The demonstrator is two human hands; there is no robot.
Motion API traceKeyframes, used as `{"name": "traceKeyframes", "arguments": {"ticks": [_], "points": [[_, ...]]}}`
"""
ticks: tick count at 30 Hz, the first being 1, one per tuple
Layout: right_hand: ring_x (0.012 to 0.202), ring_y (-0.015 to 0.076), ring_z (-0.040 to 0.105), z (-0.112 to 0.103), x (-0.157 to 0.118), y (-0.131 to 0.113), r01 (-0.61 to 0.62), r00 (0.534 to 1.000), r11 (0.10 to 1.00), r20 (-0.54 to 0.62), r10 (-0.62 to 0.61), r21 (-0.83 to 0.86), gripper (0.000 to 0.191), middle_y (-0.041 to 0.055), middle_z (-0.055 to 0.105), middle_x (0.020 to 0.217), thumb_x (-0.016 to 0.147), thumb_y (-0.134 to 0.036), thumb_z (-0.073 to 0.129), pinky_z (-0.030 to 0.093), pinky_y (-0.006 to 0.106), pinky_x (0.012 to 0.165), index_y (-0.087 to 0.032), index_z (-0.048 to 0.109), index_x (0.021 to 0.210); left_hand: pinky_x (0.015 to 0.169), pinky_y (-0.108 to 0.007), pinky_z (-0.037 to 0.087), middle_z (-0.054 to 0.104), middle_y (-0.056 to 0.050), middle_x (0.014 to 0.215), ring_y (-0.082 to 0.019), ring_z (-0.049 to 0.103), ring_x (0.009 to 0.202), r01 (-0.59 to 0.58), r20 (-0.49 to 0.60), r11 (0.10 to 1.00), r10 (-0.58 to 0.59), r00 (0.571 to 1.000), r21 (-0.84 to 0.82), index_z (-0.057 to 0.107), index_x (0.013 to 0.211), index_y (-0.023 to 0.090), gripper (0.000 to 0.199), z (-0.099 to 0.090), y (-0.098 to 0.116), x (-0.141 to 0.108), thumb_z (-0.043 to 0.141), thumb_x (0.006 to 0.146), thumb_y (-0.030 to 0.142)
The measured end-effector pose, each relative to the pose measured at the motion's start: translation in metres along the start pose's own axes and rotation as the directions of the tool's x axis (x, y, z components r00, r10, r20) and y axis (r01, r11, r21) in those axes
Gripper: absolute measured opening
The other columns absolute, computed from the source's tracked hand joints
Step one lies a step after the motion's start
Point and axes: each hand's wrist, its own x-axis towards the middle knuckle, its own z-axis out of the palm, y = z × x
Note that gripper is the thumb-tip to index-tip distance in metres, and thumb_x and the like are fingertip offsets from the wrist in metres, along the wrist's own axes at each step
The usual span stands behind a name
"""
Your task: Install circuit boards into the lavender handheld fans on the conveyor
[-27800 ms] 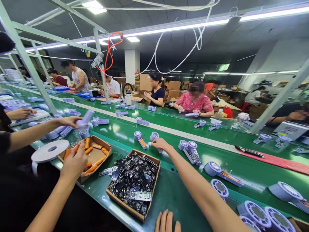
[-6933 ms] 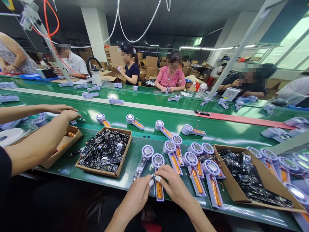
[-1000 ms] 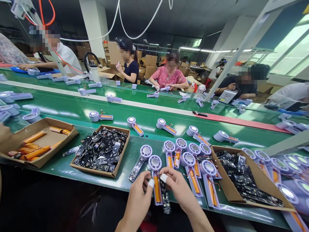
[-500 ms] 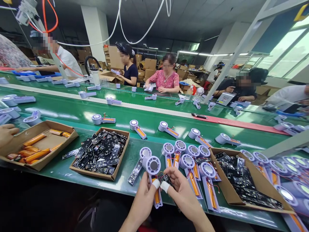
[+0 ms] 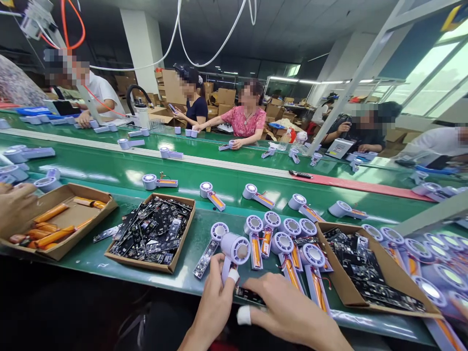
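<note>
**L hand grips fan over green line**

Green assembly bench (image 5: 78, 253): lilac handheld fan (image 5: 236, 248) upright in L hand (image 5: 214, 304), fingers (image 5: 226, 287) curled round handle. R hand (image 5: 288, 307) open, fingers (image 5: 261, 287) stretched, near black circuit board (image 5: 248, 295); white finger tape (image 5: 243, 315).

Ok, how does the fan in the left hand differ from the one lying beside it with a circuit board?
The held fan is raised and tilted in the left hand; the other fan lies flat on the green belt. The held fan's handle is mostly hidden, the other's shows a black circuit board. Both are pale lilac with round heads.
</note>
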Motion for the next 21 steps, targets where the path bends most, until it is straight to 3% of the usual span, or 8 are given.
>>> {"name": "traceKeyframes", "arguments": {"ticks": [3, 5, 7, 9, 12, 15, 18, 21], "points": [[0.065, 0.0184, 0.060, -0.002, 0.004, -0.010, -0.047, 0.999, 0.934, 0.042, 0.035, 0.353, 0.017, 0.0006, 0.067, 0.068, 0.087, -0.032, 0.056, 0.041, 0.025, 0.064, -0.025, 0.069, 0.080, 0.079, -0.029, 0.047, 0.067, -0.004, 0.098, -0.020, 0.063, 0.088, 0.059, 0.046, 0.991, -0.054, 0.997, -0.124, 0.051, 0.109, 0.022, 0.026, -0.003, 0.000, -0.001, 0.050, 0.087, 0.035], [0.049, 0.0139, 0.051, 0.008, 0.009, -0.013, -0.169, 0.985, 0.768, 0.124, 0.116, 0.618, 0.036, -0.0029, 0.055, 0.051, 0.091, -0.043, 0.047, 0.039, 0.022, 0.052, -0.022, 0.061, 0.066, 0.076, -0.030, 0.048, 0.067, -0.003, 0.093, -0.019, 0.063, 0.083, 0.089, 0.080, 0.975, -0.074, 0.994, -0.205, 0.053, 0.110, 0.022, 0.029, -0.006, -0.002, -0.002, 0.049, 0.088, 0.041], [0.039, 0.0106, 0.041, 0.023, 0.013, -0.014, -0.259, 0.965, 0.583, 0.174, 0.199, 0.771, 0.049, -0.0053, 0.044, 0.045, 0.090, -0.057, 0.042, 0.032, 0.020, 0.042, -0.021, 0.054, 0.060, 0.076, -0.030, 0.049, 0.066, -0.002, 0.091, -0.019, 0.063, 0.082, 0.100, 0.096, 0.957, -0.077, 0.992, -0.272, 0.054, 0.112, 0.022, 0.033, -0.007, -0.004, -0.004, 0.049, 0.089, 0.044], [0.038, 0.0091, 0.038, 0.039, 0.015, -0.014, -0.244, 0.957, 0.475, 0.132, 0.257, 0.846, 0.055, -0.0054, 0.041, 0.046, 0.088, -0.065, 0.041, 0.030, 0.020, 0.039, -0.021, 0.048, 0.056, 0.080, -0.032, 0.049, 0.067, -0.003, 0.093, -0.020, 0.064, 0.085, 0.105, 0.104, 0.940, -0.074, 0.992, -0.326, 0.055, 0.114, 0.022, 0.034, -0.007, -0.005, -0.006, 0.050, 0.089, 0.045], [0.042, 0.0088, 0.039, 0.057, 0.013, -0.014, -0.181, 0.939, 0.416, 0.031, 0.343, 0.891, 0.058, -0.0047, 0.040, 0.049, 0.086, -0.069, 0.043, 0.033, 0.019, 0.042, -0.020, 0.043, 0.053, 0.086, -0.034, 0.048, 0.067, -0.004, 0.101, -0.022, 0.063, 0.094, 0.120, 0.162, 0.921, -0.063, 0.985, -0.372, 0.053, 0.117, 0.023, 0.031, -0.006, -0.005, -0.010, 0.053, 0.089, 0.037], [0.044, 0.0095, 0.040, 0.065, 0.009, -0.014, -0.178, 0.911, 0.388, 0.003, 0.411, 0.904, 0.058, -0.0040, 0.041, 0.051, 0.084, -0.071, 0.045, 0.035, 0.020, 0.042, -0.020, 0.044, 0.055, 0.095, -0.033, 0.043, 0.064, -0.005, 0.114, -0.021, 0.059, 0.105, 0.066, 0.202, 0.937, 0.005, 0.979, -0.342, 0.050, 0.119, 0.024, 0.031, -0.004, -0.003, -0.012, 0.055, 0.089, 0.031], [0.041, 0.0087, 0.036, 0.066, 0.007, -0.015, -0.186, 0.903, 0.368, 0.011, 0.429, 0.911, 0.058, -0.0055, 0.038, 0.048, 0.083, -0.072, 0.044, 0.032, 0.020, 0.039, -0.021, 0.042, 0.056, 0.098, -0.033, 0.041, 0.063, -0.007, 0.119, -0.020, 0.059, 0.105, 0.025, 0.185, 0.962, 0.027, 0.982, -0.271, 0.047, 0.122, 0.024, 0.034, 0.000, -0.003, -0.012, 0.055, 0.091, 0.036], [0.042, 0.0084, 0.035, 0.066, 0.005, -0.015, -0.144, 0.893, 0.397, -0.054, 0.448, 0.906, 0.055, -0.0058, 0.037, 0.051, 0.086, -0.069, 0.043, 0.032, 0.020, 0.040, -0.021, 0.042, 0.060, 0.095, -0.033, 0.043, 0.064, -0.008, 0.117, -0.020, 0.061, 0.099, 0.032, 0.142, 0.978, -0.002, 0.990, -0.208, 0.048, 0.123, 0.023, 0.038, 0.003, -0.004, -0.011, 0.052, 0.091, 0.043]]}}
